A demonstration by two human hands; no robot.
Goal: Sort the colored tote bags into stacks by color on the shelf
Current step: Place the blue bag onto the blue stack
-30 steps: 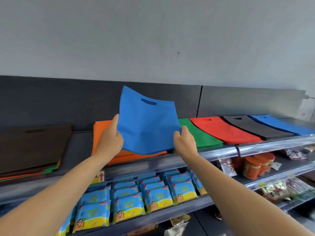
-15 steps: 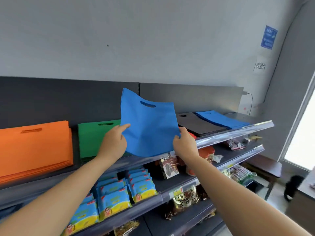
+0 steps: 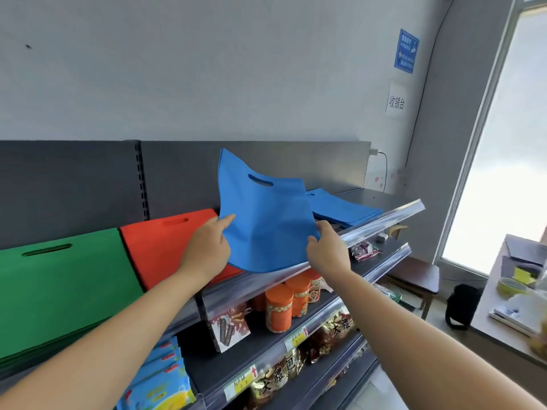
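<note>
Holding blue tote bag (image 3: 266, 226) | right hand (image 3: 327, 253) pinches edge | left hand (image 3: 207, 250) apparently too

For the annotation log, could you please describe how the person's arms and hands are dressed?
No sleeves reach into view. The left hand and right hand wear no gloves, and no watch, ring or bracelet shows on either one.

Just the one view here — head-worn wide-angle, close in on the top shelf (image 3: 384, 224), looking forward and slightly down, angled right along it toward the window (image 3: 509, 143). Straight lines bow near the edges.
</note>
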